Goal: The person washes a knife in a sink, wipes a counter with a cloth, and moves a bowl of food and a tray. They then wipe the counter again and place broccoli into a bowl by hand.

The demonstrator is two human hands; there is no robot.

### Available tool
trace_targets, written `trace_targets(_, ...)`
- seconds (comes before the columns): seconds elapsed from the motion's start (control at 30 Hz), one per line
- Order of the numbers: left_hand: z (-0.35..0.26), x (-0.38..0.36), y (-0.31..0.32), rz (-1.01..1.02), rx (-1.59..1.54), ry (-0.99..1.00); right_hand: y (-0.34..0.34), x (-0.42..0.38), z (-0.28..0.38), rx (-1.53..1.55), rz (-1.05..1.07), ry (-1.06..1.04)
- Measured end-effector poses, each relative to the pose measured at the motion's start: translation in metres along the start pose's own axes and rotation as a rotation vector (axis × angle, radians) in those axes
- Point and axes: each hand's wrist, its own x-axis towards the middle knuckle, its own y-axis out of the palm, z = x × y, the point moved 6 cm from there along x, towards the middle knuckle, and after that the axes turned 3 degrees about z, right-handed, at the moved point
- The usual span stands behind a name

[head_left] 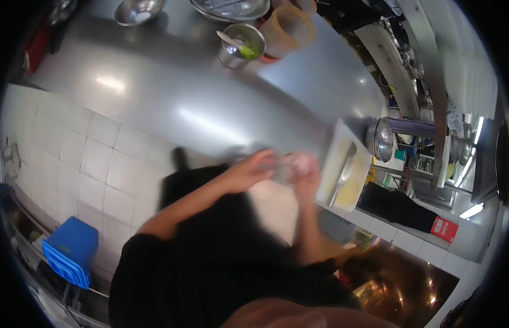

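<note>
My left hand (248,172) is in front of my body at the near edge of the steel table (156,104), its fingers curled toward the other hand. My right hand (305,170) is raised just beside it, closed around something pale or clear that motion blur hides. A blurred, see-through shape spans the gap between the two hands. To the right lies a white cutting board (350,188) with a knife (343,174) resting on it.
Toward the table's far side are a metal pot (228,57) holding a white spoon and something green, a metal bowl (138,12), a strainer (232,10) and a plastic container (288,30). A blue bin (74,243) stands on the tiled floor at left.
</note>
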Motion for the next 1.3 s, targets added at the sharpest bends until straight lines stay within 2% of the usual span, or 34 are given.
trace_targets(0.03,-0.016,-0.013,-0.018,-0.049,0.107,0.051,-0.014,0.017,-0.021,0.118,-0.094,0.071)
trace_targets(0.07,-0.013,-0.026,-0.035,0.020,0.102,0.054,-0.018,0.033,-0.021,0.108,-0.107,0.060)
trace_targets(0.1,-0.008,-0.044,-0.055,0.085,0.091,0.059,-0.029,0.049,-0.005,-0.255,-0.222,-0.099)
trace_targets(0.13,0.000,-0.066,-0.078,0.055,0.041,0.002,-0.032,0.061,0.009,-0.614,-0.330,-0.257)
trace_targets(0.17,0.006,-0.091,-0.099,0.021,0.000,-0.059,-0.032,0.077,-0.015,-0.612,-0.334,-0.267)
trace_targets(0.23,0.012,-0.138,-0.132,-0.125,0.042,-0.079,-0.003,0.102,-0.082,-1.118,-0.119,-0.298)
trace_targets(0.27,0.016,-0.160,-0.146,-0.192,0.127,-0.154,0.006,0.102,-0.073,-0.925,-0.304,-0.079)
trace_targets(0.33,0.026,-0.196,-0.162,-0.263,0.209,-0.239,0.056,0.118,-0.074,-0.872,-0.248,-0.448)
trace_targets(0.4,0.044,-0.218,-0.178,-0.360,0.340,-0.393,0.124,0.126,-0.025,-0.386,-0.204,-0.347)
trace_targets(0.43,0.051,-0.218,-0.179,-0.354,0.359,-0.390,0.169,0.100,0.056,-0.793,-0.225,-0.545)
trace_targets(0.47,0.059,-0.218,-0.183,-0.407,0.410,-0.424,0.202,0.096,0.073,-0.555,-0.117,-0.376)
trace_targets(0.5,0.061,-0.217,-0.189,-0.463,0.464,-0.451,0.244,0.085,0.087,-0.578,0.009,-0.513)
trace_targets(0.57,0.051,-0.204,-0.184,-0.498,0.435,-0.449,0.299,0.049,0.128,-0.328,0.159,-0.646)
trace_targets(0.63,0.042,-0.197,-0.182,-0.458,0.472,-0.346,0.358,0.030,0.141,0.041,0.713,-0.781)
trace_targets(0.67,0.059,-0.200,-0.192,-0.494,0.518,-0.339,0.357,0.030,0.160,0.055,0.698,-0.809)
trace_targets(0.7,0.082,-0.205,-0.208,-0.499,0.707,-0.299,0.347,0.030,0.183,0.067,0.638,-0.806)
trace_targets(0.8,0.065,-0.234,-0.209,-0.535,0.947,-0.306,0.319,0.070,0.203,0.107,0.396,-0.861)
trace_targets(0.83,0.064,-0.247,-0.213,-0.611,0.902,-0.359,0.316,0.092,0.193,0.122,0.388,-0.886)
trace_targets(0.9,0.059,-0.267,-0.219,-0.647,0.823,-0.464,0.315,0.149,0.143,-0.080,0.201,-0.799)
trace_targets(0.93,0.056,-0.270,-0.220,-0.537,0.934,-0.361,0.315,0.167,0.129,-0.180,0.106,-0.747)
trace_targets(0.97,0.047,-0.269,-0.223,-0.548,0.949,-0.351,0.320,0.167,0.125,-0.171,0.095,-0.763)
trace_targets(1.03,0.024,-0.264,-0.229,-0.610,0.449,-0.277,0.330,0.144,0.110,-0.378,0.030,-0.675)
trace_targets(1.1,-0.018,-0.234,-0.232,-0.662,0.337,-0.105,0.349,0.087,0.127,-0.487,0.325,-0.683)
trace_targets(1.13,-0.038,-0.216,-0.236,-0.690,0.330,-0.040,0.361,0.059,0.132,-0.451,0.452,-0.788)
trace_targets(1.2,-0.082,-0.182,-0.233,-0.727,0.428,0.150,0.375,0.016,0.143,-0.379,0.952,-0.566)
trace_targets(1.27,-0.099,-0.158,-0.240,-0.754,0.444,0.208,0.364,-0.006,0.149,0.041,1.149,-0.541)
trace_targets(1.3,-0.110,-0.149,-0.242,-0.783,0.457,0.250,0.354,-0.001,0.147,0.022,1.157,-0.564)
